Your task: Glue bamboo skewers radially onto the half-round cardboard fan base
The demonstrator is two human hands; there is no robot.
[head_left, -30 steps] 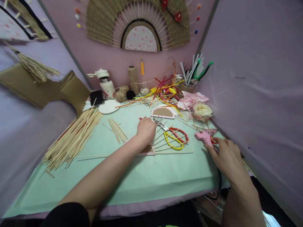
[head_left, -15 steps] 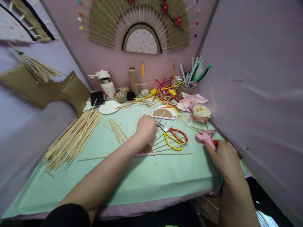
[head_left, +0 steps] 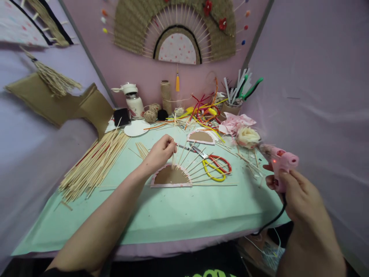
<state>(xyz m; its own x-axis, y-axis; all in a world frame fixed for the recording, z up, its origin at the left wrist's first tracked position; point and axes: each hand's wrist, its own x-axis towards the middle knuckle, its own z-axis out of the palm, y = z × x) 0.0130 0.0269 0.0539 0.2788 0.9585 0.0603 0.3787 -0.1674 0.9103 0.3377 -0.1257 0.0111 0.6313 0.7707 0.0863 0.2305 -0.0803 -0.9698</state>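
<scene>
Two hands are at work over the mint-green counter point(head_left: 178, 215). The left hand point(head_left: 158, 153) reaches in from the near left, its fingertips pinched shut on a thin bamboo stick point(head_left: 173, 158) that stands nearly upright, its lower end at the top edge of the half-round cardboard piece point(head_left: 170, 176). That piece lies flat near the middle of the counter, pink-edged, with more sticks fanning out from its right side. The right hand point(head_left: 300, 192) is lifted at the right edge of the counter and grips the pink glue gun point(head_left: 278, 163) by its handle, nozzle pointing left and away; a small red light glows on the gun's body, and its black cord point(head_left: 272, 221) drops toward the near edge.

Just right of the cardboard piece lie the scissors point(head_left: 215, 167), with red and yellow handles. A second half-round piece point(head_left: 201, 136) lies farther back. On the left, a large pile of sticks point(head_left: 92, 165) spreads across the counter. Along the far wall stand a white bottle point(head_left: 133, 102), a twine spool point(head_left: 165, 91) and a cup of tools point(head_left: 230, 104), with a cream fabric flower point(head_left: 247, 136) to the right.
</scene>
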